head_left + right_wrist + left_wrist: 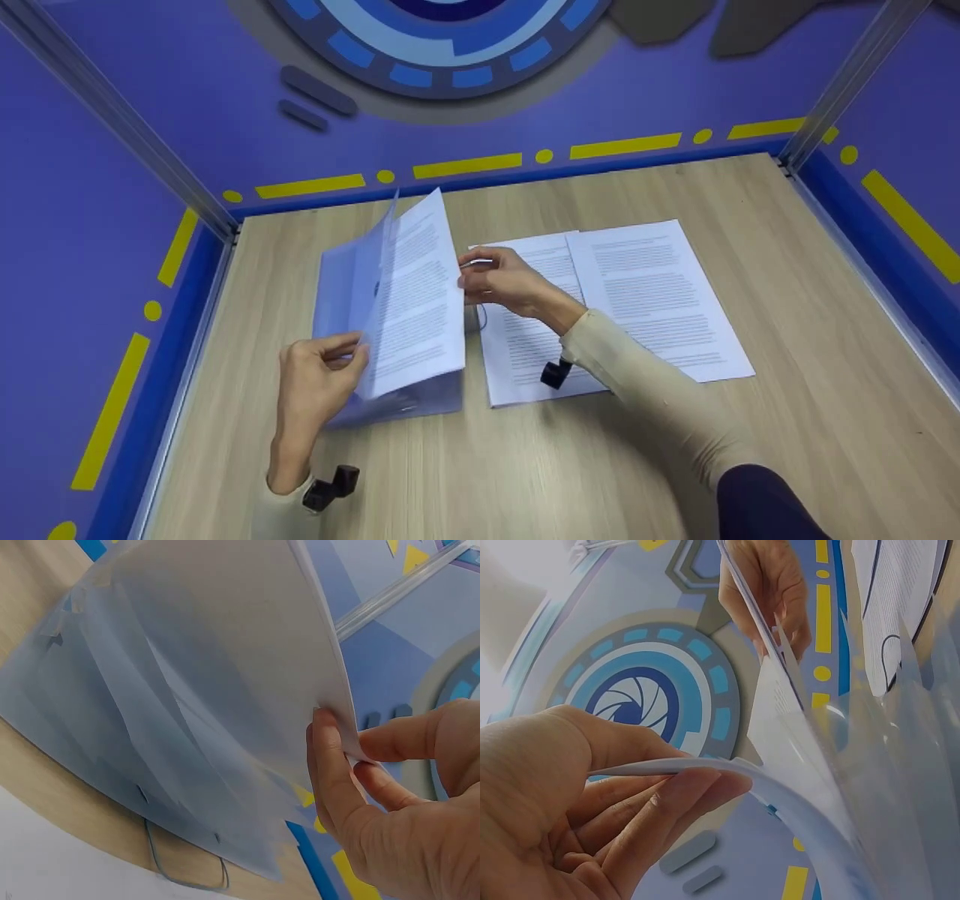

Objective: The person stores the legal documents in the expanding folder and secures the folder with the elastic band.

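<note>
A translucent blue plastic folder [337, 292] with several clear pockets stands part open on the table. Printed sheets [416, 300] are raised upright between its leaves, text facing left. With thumb and fingers, my right hand [510, 283] pinches the sheets by their right edge, also plain in the right wrist view. My left hand [311, 382] pinches the edge of a folder leaf [667, 765] at the lower left, its thumb and fingers on opposite faces. A thin elastic loop [187, 884] hangs from the folder's edge in the right wrist view.
Right of the folder lie two printed paper piles, a left one [525, 360] and a right one [645, 292] overlapping it. My right forearm crosses over them. Blue panels [525, 127] with yellow marks border the wooden table [480, 480] at the back and sides.
</note>
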Motion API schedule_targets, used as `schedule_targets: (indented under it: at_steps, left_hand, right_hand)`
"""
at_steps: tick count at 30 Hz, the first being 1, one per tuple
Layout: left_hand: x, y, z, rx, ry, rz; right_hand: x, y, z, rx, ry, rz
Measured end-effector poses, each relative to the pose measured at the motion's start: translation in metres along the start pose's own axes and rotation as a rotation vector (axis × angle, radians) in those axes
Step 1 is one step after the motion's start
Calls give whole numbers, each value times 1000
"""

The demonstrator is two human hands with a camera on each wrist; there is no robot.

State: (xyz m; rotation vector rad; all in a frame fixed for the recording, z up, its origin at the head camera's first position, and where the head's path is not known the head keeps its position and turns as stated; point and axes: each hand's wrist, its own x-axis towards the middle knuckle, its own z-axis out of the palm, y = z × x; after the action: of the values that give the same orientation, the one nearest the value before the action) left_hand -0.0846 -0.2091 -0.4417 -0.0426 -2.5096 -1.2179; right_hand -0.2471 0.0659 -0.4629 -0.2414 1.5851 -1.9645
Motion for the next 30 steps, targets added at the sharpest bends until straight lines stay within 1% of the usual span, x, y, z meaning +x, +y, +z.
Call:
schedule_targets:
  at_steps: [7, 19, 30]
  left_hand:
    - [1, 0, 1, -6, 1, -1]
    - [1, -1, 1, -12, -2, 5]
    - [0, 1, 1, -24, -1, 20]
  right_hand:
    - [7, 5, 12, -16, -15, -11]
    - [15, 12, 28, -44, 40, 5]
    - [19, 12, 39, -108, 91, 19]
